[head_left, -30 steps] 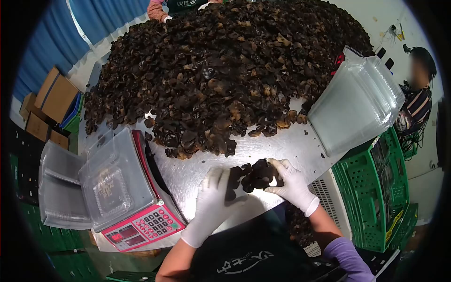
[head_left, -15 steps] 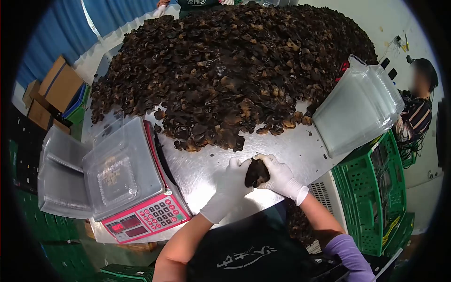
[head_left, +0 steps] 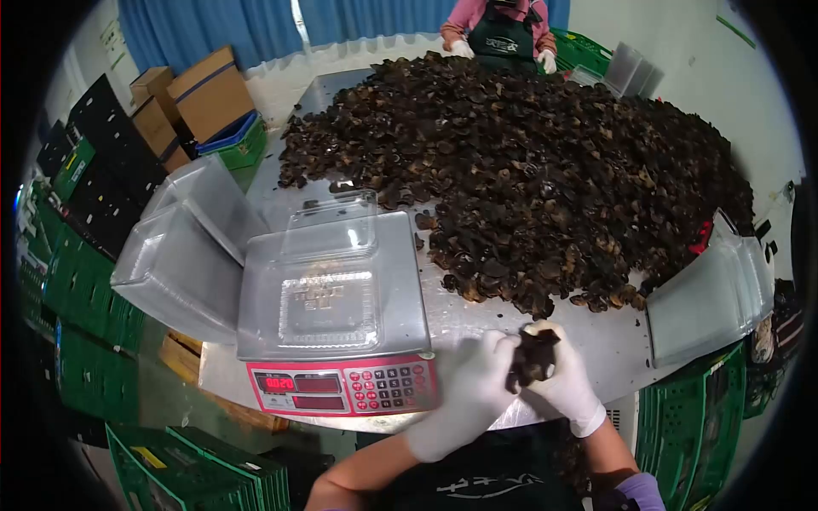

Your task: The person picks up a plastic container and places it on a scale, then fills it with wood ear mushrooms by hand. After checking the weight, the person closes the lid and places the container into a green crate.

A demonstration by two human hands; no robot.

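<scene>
While gripping fungus [head_left: 533, 356] between bent fingers of left hand [head_left: 477, 375] and right hand [head_left: 567, 385], hold it over table [head_left: 596, 334] — near front edge, right of scale [head_left: 341, 388], close to pile [head_left: 545, 183].

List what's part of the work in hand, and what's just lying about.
Work in hand:
- right hand, holding dark clump
- left hand, against it
- dark heap
- probably the lit scale

Lying about, apparently:
- cardboard boxes
- green crates

Single head-worn view, looking forward and down over a metal table [head_left: 460, 328].
</scene>
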